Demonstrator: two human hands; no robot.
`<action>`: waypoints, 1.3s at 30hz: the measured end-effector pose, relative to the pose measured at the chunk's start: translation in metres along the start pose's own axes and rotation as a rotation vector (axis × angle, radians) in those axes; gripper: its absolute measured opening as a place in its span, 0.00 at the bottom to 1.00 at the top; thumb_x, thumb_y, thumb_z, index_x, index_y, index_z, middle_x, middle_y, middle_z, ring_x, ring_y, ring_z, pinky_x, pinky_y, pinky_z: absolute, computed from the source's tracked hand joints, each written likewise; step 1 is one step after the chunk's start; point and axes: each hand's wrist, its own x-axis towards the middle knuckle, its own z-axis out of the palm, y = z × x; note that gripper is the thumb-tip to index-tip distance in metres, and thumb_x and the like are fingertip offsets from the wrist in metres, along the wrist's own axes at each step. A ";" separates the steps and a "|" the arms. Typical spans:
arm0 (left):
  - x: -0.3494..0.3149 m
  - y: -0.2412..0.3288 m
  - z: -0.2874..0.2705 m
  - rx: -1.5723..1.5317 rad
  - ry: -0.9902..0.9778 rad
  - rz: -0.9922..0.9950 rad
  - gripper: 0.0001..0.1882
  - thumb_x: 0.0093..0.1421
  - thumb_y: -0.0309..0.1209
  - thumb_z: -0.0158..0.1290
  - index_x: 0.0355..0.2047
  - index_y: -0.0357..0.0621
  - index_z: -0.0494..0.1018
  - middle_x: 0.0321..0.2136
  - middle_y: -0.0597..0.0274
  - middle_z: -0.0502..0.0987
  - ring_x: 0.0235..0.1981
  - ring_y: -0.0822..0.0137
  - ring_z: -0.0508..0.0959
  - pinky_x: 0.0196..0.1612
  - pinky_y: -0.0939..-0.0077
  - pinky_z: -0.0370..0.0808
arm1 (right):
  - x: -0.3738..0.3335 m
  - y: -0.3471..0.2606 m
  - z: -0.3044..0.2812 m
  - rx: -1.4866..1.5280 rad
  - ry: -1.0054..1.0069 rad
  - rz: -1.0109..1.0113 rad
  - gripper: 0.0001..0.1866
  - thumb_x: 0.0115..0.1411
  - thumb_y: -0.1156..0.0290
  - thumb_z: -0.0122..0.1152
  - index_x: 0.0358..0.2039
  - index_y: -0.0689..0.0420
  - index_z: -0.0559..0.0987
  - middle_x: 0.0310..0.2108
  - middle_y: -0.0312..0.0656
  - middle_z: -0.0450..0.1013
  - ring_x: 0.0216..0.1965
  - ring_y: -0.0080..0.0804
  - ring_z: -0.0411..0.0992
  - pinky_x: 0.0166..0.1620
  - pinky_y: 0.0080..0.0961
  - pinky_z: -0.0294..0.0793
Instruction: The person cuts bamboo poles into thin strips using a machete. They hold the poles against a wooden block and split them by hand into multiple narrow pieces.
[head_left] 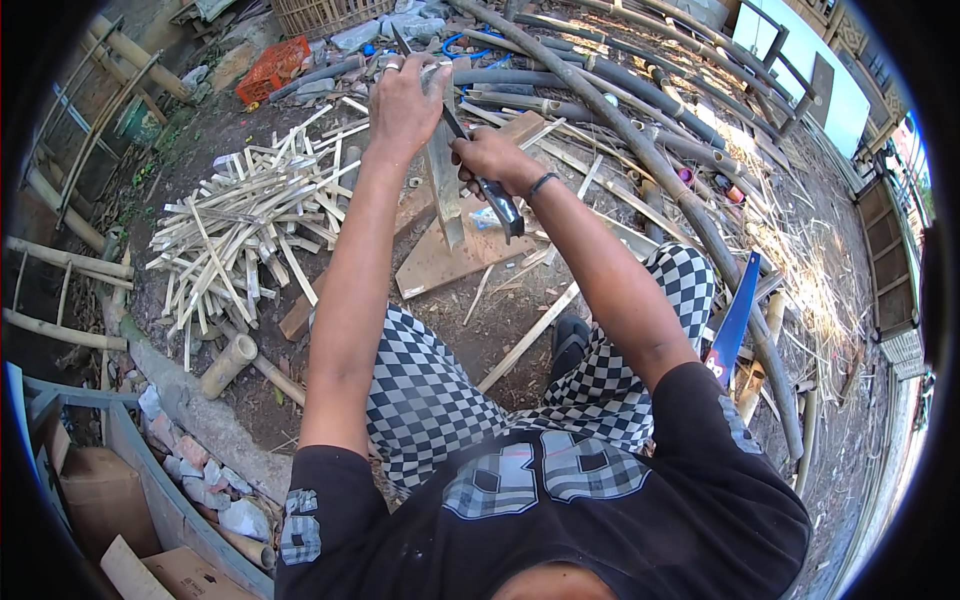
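Note:
My left hand [405, 108] is closed around the upper end of a split bamboo piece [443, 195]. The bamboo stands nearly upright, its lower end on a flat wooden board [435, 268]. Gripped in my right hand [497, 160] is a long dark knife [455, 123], slanting across the bamboo. Its narrow tip shows beyond my left hand, and its broad dark end [500, 208] sticks out below my right hand. Whether the blade has entered the bamboo I cannot tell.
A pile of thin bamboo strips [245, 215] lies at the left. Long bamboo poles [640, 125] cross the ground ahead and right. A blue handsaw [737, 310] leans near my right knee. An orange crate [273, 68] sits at far left, and a cut bamboo section [228, 366] lies nearer.

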 end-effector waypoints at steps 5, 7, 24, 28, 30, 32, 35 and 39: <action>0.015 0.015 0.046 -0.086 0.153 0.110 0.12 0.65 0.34 0.52 0.40 0.39 0.80 0.41 0.45 0.77 0.42 0.45 0.78 0.48 0.52 0.72 | -0.006 -0.016 -0.020 -0.514 0.215 0.000 0.28 0.68 0.59 0.51 0.34 0.81 0.76 0.26 0.60 0.77 0.18 0.46 0.78 0.19 0.40 0.78; 0.016 0.025 0.059 -0.079 0.200 0.093 0.13 0.66 0.33 0.51 0.40 0.37 0.80 0.40 0.43 0.77 0.39 0.42 0.78 0.45 0.50 0.74 | -0.010 -0.025 -0.032 -0.625 0.240 0.032 0.27 0.68 0.58 0.52 0.38 0.77 0.78 0.28 0.58 0.78 0.21 0.47 0.79 0.22 0.38 0.81; 0.027 0.027 0.074 -0.104 0.151 0.084 0.14 0.66 0.35 0.50 0.38 0.35 0.79 0.41 0.40 0.76 0.41 0.39 0.78 0.45 0.49 0.74 | -0.003 -0.046 -0.064 -0.910 0.227 0.062 0.19 0.68 0.61 0.50 0.35 0.65 0.81 0.28 0.50 0.79 0.27 0.42 0.80 0.28 0.39 0.80; 0.031 0.015 0.080 -0.064 0.153 0.031 0.14 0.65 0.36 0.53 0.40 0.36 0.80 0.41 0.41 0.78 0.41 0.39 0.79 0.46 0.52 0.74 | 0.011 -0.029 -0.058 -0.527 0.166 -0.055 0.21 0.69 0.58 0.49 0.30 0.66 0.77 0.19 0.47 0.74 0.19 0.37 0.77 0.21 0.37 0.78; 0.031 -0.001 0.072 -0.070 0.017 -0.181 0.12 0.63 0.28 0.47 0.40 0.35 0.79 0.38 0.36 0.78 0.43 0.37 0.78 0.47 0.51 0.75 | 0.016 -0.016 -0.032 -0.571 0.165 -0.058 0.21 0.68 0.58 0.48 0.32 0.66 0.77 0.21 0.50 0.76 0.21 0.45 0.78 0.25 0.40 0.80; 0.027 -0.007 0.051 -0.156 0.139 -0.010 0.11 0.64 0.29 0.49 0.36 0.35 0.78 0.36 0.37 0.78 0.40 0.38 0.78 0.45 0.50 0.74 | 0.016 0.021 0.008 -0.416 0.386 -0.286 0.21 0.68 0.60 0.47 0.36 0.67 0.78 0.29 0.57 0.79 0.26 0.55 0.79 0.31 0.42 0.81; 0.021 0.015 0.054 -0.207 0.197 -0.053 0.12 0.64 0.31 0.52 0.39 0.34 0.78 0.36 0.39 0.78 0.40 0.39 0.78 0.44 0.50 0.74 | 0.034 0.153 0.030 -0.627 0.305 -0.016 0.21 0.68 0.61 0.45 0.43 0.67 0.77 0.37 0.63 0.78 0.30 0.60 0.79 0.34 0.43 0.82; 0.014 -0.068 0.020 -0.262 0.125 -0.125 0.18 0.62 0.39 0.60 0.46 0.39 0.80 0.42 0.49 0.83 0.44 0.54 0.82 0.51 0.66 0.74 | 0.040 0.121 0.056 -0.516 -0.011 0.167 0.21 0.68 0.61 0.45 0.44 0.70 0.76 0.33 0.59 0.79 0.27 0.51 0.81 0.28 0.42 0.81</action>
